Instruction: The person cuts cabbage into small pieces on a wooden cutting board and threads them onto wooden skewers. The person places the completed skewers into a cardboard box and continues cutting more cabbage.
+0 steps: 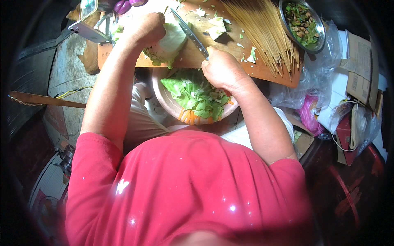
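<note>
My right hand [223, 69] is closed around the handle of a kitchen knife [190, 33], whose blade slants up and left over the wooden cutting board [197, 60]. Beside the blade lies a large piece of cabbage [172, 40]. My left hand [152, 29] is at the cabbage's upper left, fingers curled; glare hides whether they grip it. A smaller cabbage piece [217, 28] and scattered scraps are farther right on the board. Below the board's near edge, a round basin [157, 92] contains torn green leaves [197, 92] and orange strips, probably carrot [190, 117].
Thin wooden skewers [261, 33] cover the board's right side, next to a metal bowl [321, 37] of chopped food. A phone [89, 32] stands at the upper left near purple vegetables [122, 6]. Plastic bags [311, 77] and cardboard boxes [358, 83] crowd the right.
</note>
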Demonstrator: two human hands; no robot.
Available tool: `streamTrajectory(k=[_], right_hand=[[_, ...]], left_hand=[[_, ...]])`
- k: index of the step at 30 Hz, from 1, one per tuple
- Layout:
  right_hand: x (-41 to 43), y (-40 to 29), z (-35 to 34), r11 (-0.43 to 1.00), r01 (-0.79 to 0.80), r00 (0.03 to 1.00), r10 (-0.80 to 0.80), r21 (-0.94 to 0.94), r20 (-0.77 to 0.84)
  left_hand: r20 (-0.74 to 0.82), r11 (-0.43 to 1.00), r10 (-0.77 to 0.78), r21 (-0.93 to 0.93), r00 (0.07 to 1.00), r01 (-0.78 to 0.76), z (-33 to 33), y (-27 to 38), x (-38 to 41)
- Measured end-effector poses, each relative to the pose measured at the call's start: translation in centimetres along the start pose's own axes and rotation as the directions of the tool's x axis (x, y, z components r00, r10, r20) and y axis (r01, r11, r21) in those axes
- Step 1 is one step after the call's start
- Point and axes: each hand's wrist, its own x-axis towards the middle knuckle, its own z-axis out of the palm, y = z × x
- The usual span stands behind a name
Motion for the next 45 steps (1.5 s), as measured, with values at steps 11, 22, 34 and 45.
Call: streamTrajectory(k=[11, 22, 34, 45], right_hand=[[0.5, 0.9, 1.6, 0.998, 0.003, 0.994, -0.009, -0.059, -0.107], [0.4, 0.5, -0.3, 0.950, -0.209, 0.966, 0.237, 0.233, -0.103], [-0.3, 0.6, 0.4, 0.992, -0.035, 0.971, 0.063, 0.123, -0.231], [-1.9, -0.2, 1.6, 0.996, 0.048, 0.972, -0.030, 0.074, -0.232]], left_hand=[[0.006, 0.999, -0.032, 0.010, 0.999, 0.032, 0.1, 0.2, 0.6], [-0.143, 0.988, 0.023, -0.147, 0.989, -0.044, -0.2, 0.2, 0.2], [-0.165, 0.996, 0.050, -0.061, 0.985, -0.061, 0.2, 0.4, 0.9], [-0.143, 0.980, 0.138, -0.125, 0.980, -0.156, -0.3, -0.3, 0.8]])
